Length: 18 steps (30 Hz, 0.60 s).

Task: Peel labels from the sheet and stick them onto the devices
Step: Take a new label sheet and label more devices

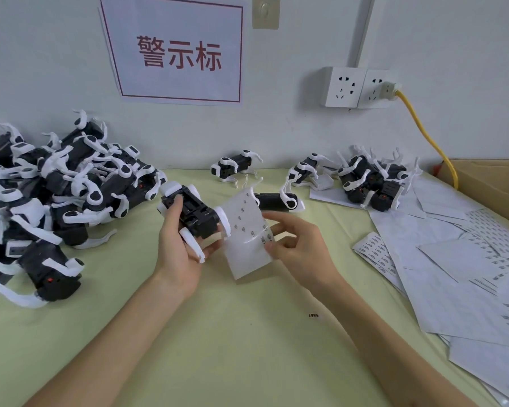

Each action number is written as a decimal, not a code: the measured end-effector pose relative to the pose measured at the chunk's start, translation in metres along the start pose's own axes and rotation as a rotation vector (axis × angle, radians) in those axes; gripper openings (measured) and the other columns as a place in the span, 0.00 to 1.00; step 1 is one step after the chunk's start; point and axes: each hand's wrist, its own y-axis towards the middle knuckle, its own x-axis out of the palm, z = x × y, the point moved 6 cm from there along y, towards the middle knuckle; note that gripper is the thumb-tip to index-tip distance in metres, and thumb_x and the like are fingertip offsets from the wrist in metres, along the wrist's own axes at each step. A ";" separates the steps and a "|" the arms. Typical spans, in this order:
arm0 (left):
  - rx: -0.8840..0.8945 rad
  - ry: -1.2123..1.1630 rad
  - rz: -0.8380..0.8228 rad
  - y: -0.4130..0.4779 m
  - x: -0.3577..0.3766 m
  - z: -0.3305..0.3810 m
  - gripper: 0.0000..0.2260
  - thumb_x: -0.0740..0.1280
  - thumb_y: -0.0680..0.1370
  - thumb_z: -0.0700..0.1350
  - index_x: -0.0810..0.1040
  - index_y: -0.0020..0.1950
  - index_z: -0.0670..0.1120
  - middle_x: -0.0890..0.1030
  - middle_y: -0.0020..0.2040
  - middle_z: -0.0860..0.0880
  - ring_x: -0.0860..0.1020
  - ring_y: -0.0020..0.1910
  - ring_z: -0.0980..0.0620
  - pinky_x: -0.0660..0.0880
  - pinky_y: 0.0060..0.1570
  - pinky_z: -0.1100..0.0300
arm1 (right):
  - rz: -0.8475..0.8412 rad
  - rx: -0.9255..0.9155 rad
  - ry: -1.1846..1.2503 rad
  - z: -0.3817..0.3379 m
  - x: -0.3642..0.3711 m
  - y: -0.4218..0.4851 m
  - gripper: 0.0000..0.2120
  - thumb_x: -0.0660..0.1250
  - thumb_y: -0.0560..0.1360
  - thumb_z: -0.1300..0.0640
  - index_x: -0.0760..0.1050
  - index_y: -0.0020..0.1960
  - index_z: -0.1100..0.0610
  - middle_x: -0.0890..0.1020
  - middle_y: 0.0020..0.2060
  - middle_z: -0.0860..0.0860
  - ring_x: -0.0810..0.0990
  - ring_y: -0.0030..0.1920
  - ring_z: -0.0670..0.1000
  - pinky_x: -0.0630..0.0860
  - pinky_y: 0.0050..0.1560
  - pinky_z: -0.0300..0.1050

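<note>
My left hand [175,248] grips a black-and-white robot-dog device [196,214] above the table, its underside facing up. The same hand's fingers also hold the left edge of a small white label sheet [247,230], which stands upright between my hands. My right hand [299,245] pinches a label at the sheet's right edge, thumb and forefinger together. The sheet carries several small printed labels.
A big pile of devices [56,186] fills the left of the yellow-green table [247,348]. More devices [370,177] lie at the back right. Loose label sheets [453,274] spread over the right side, beside a cardboard box [488,180]. One stray label [314,315] lies on the table.
</note>
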 end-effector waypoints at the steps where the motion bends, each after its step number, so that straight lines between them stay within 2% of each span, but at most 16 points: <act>1: -0.007 -0.012 0.002 0.000 0.000 0.000 0.18 0.60 0.83 0.59 0.82 0.40 0.54 0.79 0.42 0.45 0.80 0.49 0.46 0.73 0.52 0.51 | 0.011 -0.004 0.002 -0.001 -0.002 0.001 0.25 0.69 0.76 0.69 0.79 0.61 0.41 0.82 0.46 0.47 0.80 0.33 0.46 0.74 0.35 0.39; 3: -0.031 -0.058 -0.032 0.001 0.002 -0.002 0.12 0.64 0.81 0.57 0.81 0.45 0.51 0.81 0.46 0.46 0.80 0.53 0.46 0.72 0.63 0.48 | 0.027 -0.010 -0.002 -0.001 -0.005 0.001 0.26 0.69 0.76 0.70 0.78 0.61 0.39 0.82 0.46 0.47 0.80 0.34 0.47 0.74 0.35 0.40; 5: -0.061 -0.103 -0.069 0.001 0.006 -0.005 0.13 0.69 0.76 0.55 0.81 0.50 0.46 0.82 0.51 0.43 0.80 0.57 0.42 0.70 0.71 0.44 | 0.043 -0.015 -0.006 -0.001 -0.007 0.001 0.26 0.68 0.76 0.70 0.79 0.61 0.40 0.81 0.47 0.47 0.80 0.34 0.46 0.74 0.35 0.39; 8: -0.095 -0.105 -0.148 -0.002 0.012 -0.009 0.16 0.72 0.71 0.55 0.82 0.50 0.44 0.81 0.58 0.40 0.82 0.61 0.40 0.70 0.71 0.41 | 0.076 -0.028 0.003 -0.001 -0.012 0.002 0.25 0.68 0.77 0.71 0.80 0.61 0.43 0.81 0.45 0.45 0.80 0.33 0.46 0.73 0.33 0.38; 11: -0.097 -0.153 -0.147 -0.003 0.011 -0.008 0.13 0.71 0.73 0.55 0.82 0.47 0.46 0.81 0.50 0.44 0.79 0.56 0.38 0.65 0.73 0.40 | 0.107 -0.057 0.030 -0.005 -0.017 0.004 0.24 0.67 0.76 0.72 0.81 0.58 0.43 0.80 0.41 0.38 0.79 0.31 0.45 0.70 0.31 0.36; 13: -0.092 -0.159 -0.141 -0.002 0.010 -0.007 0.12 0.69 0.76 0.56 0.82 0.46 0.48 0.80 0.45 0.47 0.74 0.55 0.40 0.66 0.69 0.42 | 0.119 -0.083 0.047 -0.008 -0.019 0.003 0.25 0.67 0.76 0.73 0.81 0.56 0.42 0.79 0.40 0.34 0.78 0.30 0.44 0.69 0.31 0.34; 16: -0.047 -0.060 -0.128 -0.003 0.009 -0.002 0.14 0.67 0.78 0.58 0.83 0.39 0.51 0.81 0.42 0.51 0.75 0.52 0.42 0.66 0.48 0.50 | 0.131 -0.124 0.093 -0.013 -0.020 0.002 0.25 0.66 0.76 0.73 0.81 0.56 0.42 0.80 0.40 0.35 0.80 0.32 0.45 0.70 0.34 0.32; 18: -0.019 -0.096 -0.139 -0.004 0.010 0.002 0.13 0.67 0.78 0.57 0.84 0.40 0.52 0.81 0.42 0.52 0.78 0.48 0.45 0.68 0.47 0.52 | 0.134 -0.156 0.139 -0.017 -0.020 0.001 0.24 0.66 0.76 0.73 0.82 0.56 0.45 0.80 0.40 0.36 0.80 0.34 0.44 0.73 0.38 0.32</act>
